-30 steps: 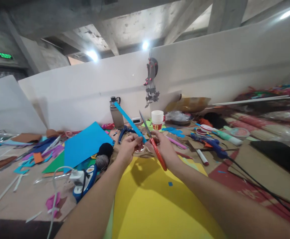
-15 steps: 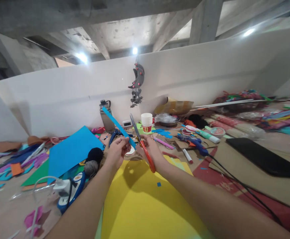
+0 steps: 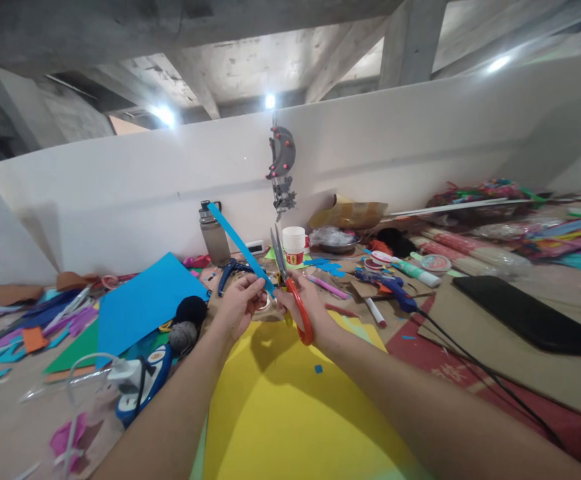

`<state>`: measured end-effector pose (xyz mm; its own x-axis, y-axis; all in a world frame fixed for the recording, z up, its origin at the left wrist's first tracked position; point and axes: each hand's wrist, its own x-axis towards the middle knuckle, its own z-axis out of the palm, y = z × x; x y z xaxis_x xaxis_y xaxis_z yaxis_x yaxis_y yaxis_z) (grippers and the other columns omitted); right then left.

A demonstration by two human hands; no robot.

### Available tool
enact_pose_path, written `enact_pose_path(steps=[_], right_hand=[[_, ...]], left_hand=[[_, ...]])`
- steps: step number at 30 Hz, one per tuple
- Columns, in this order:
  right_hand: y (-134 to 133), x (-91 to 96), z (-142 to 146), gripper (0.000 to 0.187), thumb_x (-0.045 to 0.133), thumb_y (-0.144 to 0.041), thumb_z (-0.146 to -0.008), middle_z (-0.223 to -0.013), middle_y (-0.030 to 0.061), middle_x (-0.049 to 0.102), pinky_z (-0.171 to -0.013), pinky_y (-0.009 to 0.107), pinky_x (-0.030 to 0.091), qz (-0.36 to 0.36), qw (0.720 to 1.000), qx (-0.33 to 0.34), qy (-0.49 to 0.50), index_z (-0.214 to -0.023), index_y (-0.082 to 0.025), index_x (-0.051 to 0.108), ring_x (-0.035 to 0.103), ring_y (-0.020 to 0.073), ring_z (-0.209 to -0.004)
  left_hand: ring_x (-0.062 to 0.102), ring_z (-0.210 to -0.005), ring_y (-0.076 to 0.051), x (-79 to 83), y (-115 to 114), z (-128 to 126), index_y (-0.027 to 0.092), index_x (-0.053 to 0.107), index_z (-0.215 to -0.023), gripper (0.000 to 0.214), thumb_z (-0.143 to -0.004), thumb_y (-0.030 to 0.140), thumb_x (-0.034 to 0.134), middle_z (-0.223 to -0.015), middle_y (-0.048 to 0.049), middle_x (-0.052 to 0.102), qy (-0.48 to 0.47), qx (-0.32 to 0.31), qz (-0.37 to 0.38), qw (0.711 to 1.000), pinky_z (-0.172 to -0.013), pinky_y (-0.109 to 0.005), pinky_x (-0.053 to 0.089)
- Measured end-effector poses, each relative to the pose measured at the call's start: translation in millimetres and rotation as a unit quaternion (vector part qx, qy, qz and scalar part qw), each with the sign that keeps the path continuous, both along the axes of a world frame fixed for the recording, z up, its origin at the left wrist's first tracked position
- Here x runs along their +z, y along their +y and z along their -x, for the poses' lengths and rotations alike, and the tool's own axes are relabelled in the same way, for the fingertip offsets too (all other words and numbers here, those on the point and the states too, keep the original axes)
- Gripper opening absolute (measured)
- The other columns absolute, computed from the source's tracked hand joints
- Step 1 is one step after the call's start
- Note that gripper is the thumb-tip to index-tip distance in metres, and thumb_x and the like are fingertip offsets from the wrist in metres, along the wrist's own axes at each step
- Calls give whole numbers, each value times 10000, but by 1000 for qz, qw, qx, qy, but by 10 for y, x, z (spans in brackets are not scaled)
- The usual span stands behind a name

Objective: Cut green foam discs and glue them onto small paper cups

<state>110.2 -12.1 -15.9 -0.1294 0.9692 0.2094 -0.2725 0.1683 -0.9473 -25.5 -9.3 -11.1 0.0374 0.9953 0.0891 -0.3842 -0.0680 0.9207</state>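
A narrow blue strip [image 3: 238,242] slants up and to the left, its lower part pinched between the thumb and fingers of my left hand [image 3: 238,310]. My right hand [image 3: 313,305] is closed around the orange-red handle of a pair of scissors [image 3: 278,257]. The grey blades point upward, slightly parted, to the right of the strip. My right fingertips are close to the strip's lower end; whether they touch it I cannot tell. Both hands hover over the far edge of a yellow sheet [image 3: 290,407], on which a small blue scrap [image 3: 319,369] lies.
Blue sheets [image 3: 145,307], yarn balls [image 3: 190,312] and a power strip [image 3: 153,377] lie left. Paper cups [image 3: 294,241] and a bottle [image 3: 214,237] stand behind. Rightward are a glue gun [image 3: 395,290] with its cord, a marker [image 3: 375,312] and a black flat object [image 3: 525,317]. A grey moon mobile [image 3: 283,157] hangs ahead.
The blue strip has tilted a little more upright. The scissors have shifted slightly right with their blades steeper. My left hand has moved slightly rightward. The hanging mobile has swung right and turned.
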Motion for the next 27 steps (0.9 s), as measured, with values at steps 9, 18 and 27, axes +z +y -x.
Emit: enact_pose_path(steps=[9,18,27], right_hand=[[-45,41,-15,473,733,-366,-586,-548,-101,495,-426,214,406,9,1000,0,7,-948,-199,478,474,87,-444],[0,-46,-22,447,733,-354,-617,-616,-81,524,-447,218,431,-17,1000,4,6,-956,-198,489,493,86,-471],[-4,-61,-19,426,741,-339,-629,-623,-68,543,-444,209,423,-9,999,21,48,-948,-205,491,516,98,-498]], left_hand=[[527,-481,-67,-44,16,14,132,590,-666,289,-618,310,813,-532,8,577,12,-21,11,1000,-500,-172,424],[524,-494,-66,-52,1,16,125,602,-676,299,-627,336,808,-565,8,573,-2,-34,6,999,-495,-178,427],[551,-541,-62,-57,-9,20,120,644,-788,303,-623,306,818,-634,0,610,-26,-76,2,997,-556,-177,455]])
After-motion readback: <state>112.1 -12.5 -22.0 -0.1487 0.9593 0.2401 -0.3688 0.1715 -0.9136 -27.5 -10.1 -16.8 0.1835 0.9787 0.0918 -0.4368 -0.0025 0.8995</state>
